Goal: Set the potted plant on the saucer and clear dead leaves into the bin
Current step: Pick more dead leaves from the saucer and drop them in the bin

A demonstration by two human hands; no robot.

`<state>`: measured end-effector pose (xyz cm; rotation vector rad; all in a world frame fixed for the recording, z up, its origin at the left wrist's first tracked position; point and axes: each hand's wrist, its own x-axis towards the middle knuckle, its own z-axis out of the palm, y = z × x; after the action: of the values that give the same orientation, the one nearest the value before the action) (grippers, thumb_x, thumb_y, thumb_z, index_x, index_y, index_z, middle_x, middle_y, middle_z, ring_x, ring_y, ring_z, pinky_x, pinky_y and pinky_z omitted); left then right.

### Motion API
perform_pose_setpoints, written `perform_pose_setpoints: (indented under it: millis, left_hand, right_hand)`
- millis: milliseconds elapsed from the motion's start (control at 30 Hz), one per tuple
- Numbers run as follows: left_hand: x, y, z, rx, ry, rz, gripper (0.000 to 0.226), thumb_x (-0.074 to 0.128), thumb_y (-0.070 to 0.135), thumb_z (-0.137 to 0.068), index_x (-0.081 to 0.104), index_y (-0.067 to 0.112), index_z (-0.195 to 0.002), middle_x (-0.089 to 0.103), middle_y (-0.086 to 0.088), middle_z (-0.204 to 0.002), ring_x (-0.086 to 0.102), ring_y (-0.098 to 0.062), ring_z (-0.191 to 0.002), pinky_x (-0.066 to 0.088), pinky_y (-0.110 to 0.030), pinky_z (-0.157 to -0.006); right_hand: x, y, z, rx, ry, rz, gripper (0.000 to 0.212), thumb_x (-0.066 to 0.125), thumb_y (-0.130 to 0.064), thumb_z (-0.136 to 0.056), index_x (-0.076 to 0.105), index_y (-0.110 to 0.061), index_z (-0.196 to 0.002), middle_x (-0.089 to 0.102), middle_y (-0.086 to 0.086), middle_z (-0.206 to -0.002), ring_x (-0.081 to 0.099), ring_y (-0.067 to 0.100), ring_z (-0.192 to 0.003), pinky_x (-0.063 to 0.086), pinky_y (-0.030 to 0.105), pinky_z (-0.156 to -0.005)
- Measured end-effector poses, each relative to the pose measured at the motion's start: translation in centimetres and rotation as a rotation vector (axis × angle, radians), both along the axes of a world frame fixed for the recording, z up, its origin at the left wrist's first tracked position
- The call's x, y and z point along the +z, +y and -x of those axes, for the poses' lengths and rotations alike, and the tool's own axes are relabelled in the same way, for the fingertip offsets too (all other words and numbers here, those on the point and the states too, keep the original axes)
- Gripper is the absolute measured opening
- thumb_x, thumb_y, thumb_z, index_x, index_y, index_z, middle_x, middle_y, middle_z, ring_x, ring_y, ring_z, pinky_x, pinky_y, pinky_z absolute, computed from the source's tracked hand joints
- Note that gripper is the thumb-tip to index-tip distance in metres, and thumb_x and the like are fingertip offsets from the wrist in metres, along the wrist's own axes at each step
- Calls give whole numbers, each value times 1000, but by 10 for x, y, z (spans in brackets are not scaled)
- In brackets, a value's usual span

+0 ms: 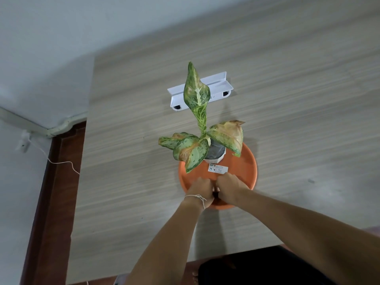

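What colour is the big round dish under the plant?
The saucer is orange, seen plainly in the head view.

I seem to be in a room at home. My work surface is a pale wood-grain tabletop (267, 89) set close to plain white walls (41, 38). A dark wooden door frame (49, 192) runs down the left, and a thin white cable (61, 162) trails along the wall. A small white plastic stand (218, 83) sits on the table.
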<state>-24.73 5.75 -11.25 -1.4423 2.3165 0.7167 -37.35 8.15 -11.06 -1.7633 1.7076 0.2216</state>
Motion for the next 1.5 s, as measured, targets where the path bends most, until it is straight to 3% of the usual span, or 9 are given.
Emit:
perform_pose_setpoints:
  millis: [233, 400, 567, 700, 933, 1100, 1300, 1400, 1500]
  left_hand:
    - [8, -8, -14, 429, 253, -92, 15, 70, 2, -78, 75, 2, -92, 77, -4, -89, 67, -13, -77, 55, -17, -79]
    - [26, -12, -39, 620, 387, -95, 11, 73, 6, -70, 78, 15, -67, 66, 12, -53, 67, -12, -57, 61, -26, -69]
    - [38, 5, -89, 728, 445, -66, 16, 71, 6, -69, 73, 18, -58, 67, 3, -49, 59, -9, -43, 59, -25, -58]
    - [47, 30, -150, 825, 460, -9, 11, 69, 9, -67, 74, 17, -61, 74, -7, -59, 60, -14, -44, 61, -30, -58]
    - [65, 112, -292, 1085, 482, 131, 5, 73, 11, -66, 77, 13, -65, 75, -7, -60, 62, -13, -46, 58, -26, -62]
    - [75, 193, -388, 1312, 404, 249, 10, 81, 11, -65, 81, 12, -76, 78, -6, -75, 71, -16, -71, 54, -22, -72]
    - [75, 281, -465, 1563, 426, 280, 10, 79, 8, -68, 81, 13, -77, 72, 4, -61, 63, -8, -56, 52, -16, -55]
    - [67, 315, -493, 1655, 433, 298, 9, 80, 8, -69, 80, 13, -76, 67, 9, -57, 64, -11, -60, 54, -19, -62]
    - [57, 338, -508, 1704, 411, 299, 9, 80, 11, -70, 81, 16, -77, 67, 11, -61, 61, -2, -59, 44, -6, -55]
  right_hand:
    - [10, -18, 17, -239, -188, 45, 18, 68, -10, -73, 80, -19, -83, 77, -4, -90, 70, 15, -90, 59, 32, -84]
    - [29, -23, 6, -280, -226, 101, 12, 69, -11, -74, 79, -11, -81, 73, 1, -81, 66, 17, -81, 57, 31, -68]
    - [42, -20, -41, -261, -275, 113, 11, 68, -12, -72, 77, -11, -78, 70, 2, -86, 65, 17, -83, 54, 29, -67]
    - [51, -9, -101, -164, -300, 118, 13, 68, -9, -74, 80, -14, -79, 71, -1, -71, 69, 17, -77, 51, 24, -65]
    - [64, 18, -248, 140, -333, 113, 20, 66, -11, -75, 81, -20, -82, 78, 4, -85, 71, 19, -81, 55, 24, -72]
    - [72, 63, -362, 405, -385, 101, 16, 69, -8, -73, 81, -14, -81, 78, 6, -80, 72, 18, -77, 53, 21, -72]
    - [68, 126, -479, 662, -422, 102, 10, 75, -11, -73, 81, -16, -78, 78, 1, -80, 72, 15, -80, 54, 22, -77]
    - [64, 152, -518, 739, -423, 74, 10, 74, -14, -75, 81, -18, -80, 79, -2, -81, 72, 13, -79, 56, 24, -80]
    - [55, 170, -543, 742, -404, 49, 12, 73, -18, -77, 81, -22, -83, 78, -3, -80, 71, 12, -77, 51, 19, -69]
